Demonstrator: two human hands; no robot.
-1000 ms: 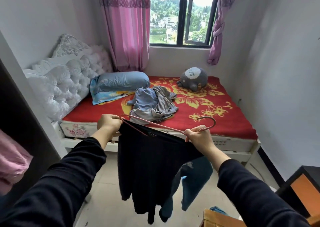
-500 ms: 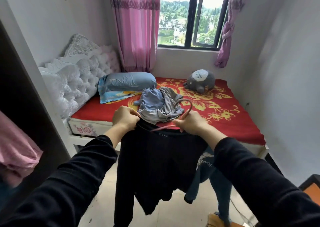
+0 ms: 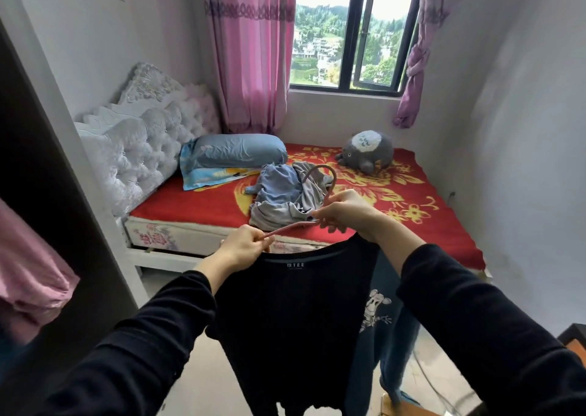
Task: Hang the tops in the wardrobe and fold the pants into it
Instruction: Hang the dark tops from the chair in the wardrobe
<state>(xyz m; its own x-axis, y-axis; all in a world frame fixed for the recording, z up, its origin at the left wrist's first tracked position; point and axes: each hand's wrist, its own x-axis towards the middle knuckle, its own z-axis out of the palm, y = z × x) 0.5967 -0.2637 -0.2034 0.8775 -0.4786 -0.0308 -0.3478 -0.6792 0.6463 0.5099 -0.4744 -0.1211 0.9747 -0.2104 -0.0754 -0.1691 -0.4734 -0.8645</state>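
Black knit top (image 3: 301, 304), soft, round-necked, "MTEE" printed inside the collar, hangs in mid-air before the bed (image 3: 196, 206), with one blue printed garment (image 3: 380, 330) behind it and one thin pink hanger (image 3: 285, 229), rod-like with a round hook, across its neckline. Left hand (image 3: 244, 246): fingers curled, pinching the hanger's end at the collar; right hand (image 3: 345, 209): fingers curled round the hanger below the hook, at the other shoulder. Count: one rumpled grey-blue pile (image 3: 285, 196) on the red flowered bedspread, one pillow (image 3: 241, 150), one plush (image 3: 367, 150), one pink garment (image 3: 31, 282) in the dark wardrobe (image 3: 47, 177) at left.
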